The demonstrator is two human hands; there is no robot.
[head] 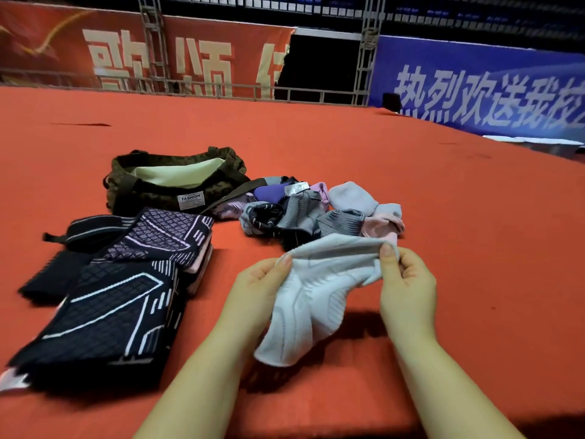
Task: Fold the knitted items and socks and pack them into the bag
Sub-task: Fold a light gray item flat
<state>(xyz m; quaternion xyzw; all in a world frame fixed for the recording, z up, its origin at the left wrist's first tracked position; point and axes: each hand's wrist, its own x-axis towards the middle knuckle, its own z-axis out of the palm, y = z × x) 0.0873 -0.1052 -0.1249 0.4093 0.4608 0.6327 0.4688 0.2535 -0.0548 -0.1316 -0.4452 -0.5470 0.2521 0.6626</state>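
Sock [311, 299] hangs pinched by our left hand [253, 289] and right hand [408, 283], its cuff stretched flat for folding.

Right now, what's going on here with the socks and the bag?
A person holds a pale grey sock above the red carpet, left hand and right hand each pinching its cuff. A loose sock pile lies behind it. Folded dark patterned knits lie to the left, beside the open camouflage bag, which shows nothing packed inside.
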